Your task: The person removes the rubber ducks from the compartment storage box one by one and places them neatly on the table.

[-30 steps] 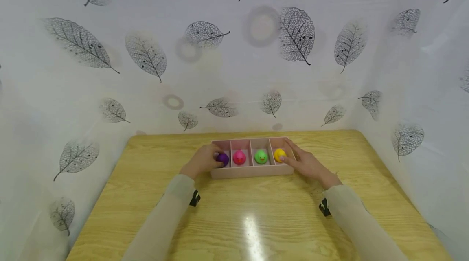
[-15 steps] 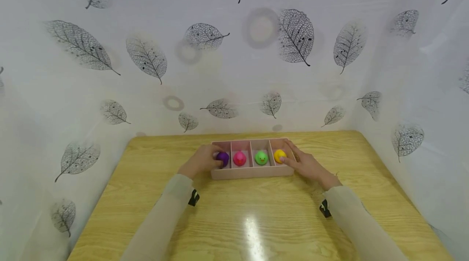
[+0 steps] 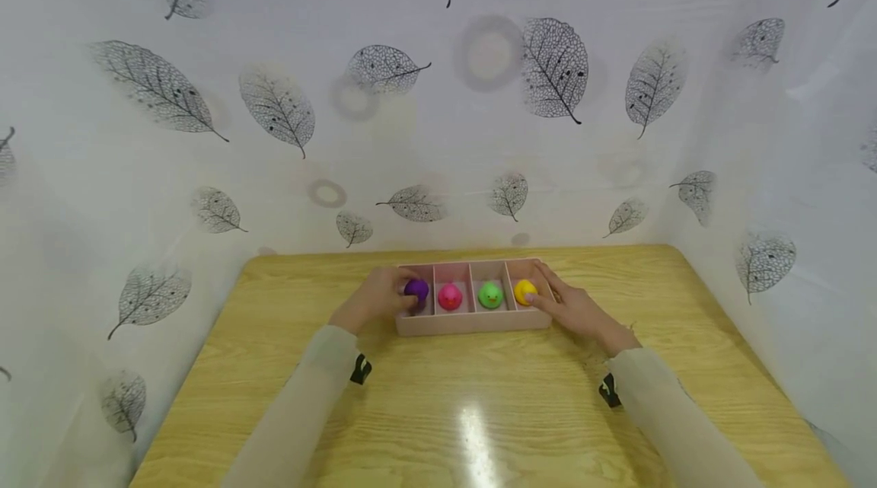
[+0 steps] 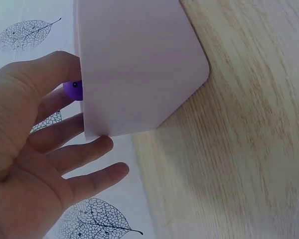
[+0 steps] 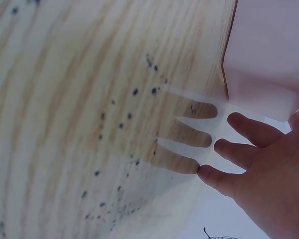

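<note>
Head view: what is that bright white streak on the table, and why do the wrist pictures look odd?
Head view: the streak is glare on the glossy table. Right wrist view: the right hand casts finger shadows on the wood. Left wrist view: the pink tray looms large and warped, half hiding the purple duck.

Purple duck mostly hidden behind pink tray, tray cut off by the upper edge in both wrist views

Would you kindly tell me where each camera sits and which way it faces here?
Head: looks forward and down at the pink tray of toy ducks; both forearms show.
Left wrist: looks along the left hand at the tray's outer wall, the purple duck peeking out.
Right wrist: looks past the right hand over the table.
Shared: all three show the tray.
</note>
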`<state>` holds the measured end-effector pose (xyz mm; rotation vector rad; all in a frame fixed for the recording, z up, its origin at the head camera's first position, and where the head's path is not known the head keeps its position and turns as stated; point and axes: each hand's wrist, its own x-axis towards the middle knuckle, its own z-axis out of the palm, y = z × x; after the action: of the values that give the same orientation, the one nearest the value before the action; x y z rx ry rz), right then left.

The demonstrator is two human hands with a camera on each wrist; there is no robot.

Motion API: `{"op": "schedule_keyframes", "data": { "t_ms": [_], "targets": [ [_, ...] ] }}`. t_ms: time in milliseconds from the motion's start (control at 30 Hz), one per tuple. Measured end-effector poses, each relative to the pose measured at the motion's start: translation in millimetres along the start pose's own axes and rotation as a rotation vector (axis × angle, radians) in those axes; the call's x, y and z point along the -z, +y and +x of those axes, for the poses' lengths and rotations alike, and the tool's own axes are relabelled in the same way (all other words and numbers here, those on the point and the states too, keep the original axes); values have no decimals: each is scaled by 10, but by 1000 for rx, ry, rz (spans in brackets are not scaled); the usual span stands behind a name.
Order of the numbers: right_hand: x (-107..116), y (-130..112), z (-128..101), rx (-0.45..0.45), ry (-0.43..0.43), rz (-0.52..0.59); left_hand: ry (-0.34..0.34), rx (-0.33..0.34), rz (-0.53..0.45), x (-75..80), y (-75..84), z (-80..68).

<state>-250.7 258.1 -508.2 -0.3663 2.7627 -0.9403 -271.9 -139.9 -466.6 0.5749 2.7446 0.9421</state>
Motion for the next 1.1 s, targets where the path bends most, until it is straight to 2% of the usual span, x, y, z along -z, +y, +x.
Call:
{"op": "schedule_keyframes", "data": {
  "t_ms": [133,400,700,933,1100],
  "targets": [
    [9,-6,-11,1,-2,4,32,-14,-3,23,5,-9],
    [-2,2,-14,2,7,6,234,-94,20,84,-68,-19],
    [-3,-22,-16,-4,6,16,335,-126,-132,145,-133,-58],
    [-6,-33,-13,-13,-2,12,476,-157,-155,114,-247,-98],
    [-4,-34,-10,-18,-3,11,538,-155,-179,118,-324,-138]
  ]
}}
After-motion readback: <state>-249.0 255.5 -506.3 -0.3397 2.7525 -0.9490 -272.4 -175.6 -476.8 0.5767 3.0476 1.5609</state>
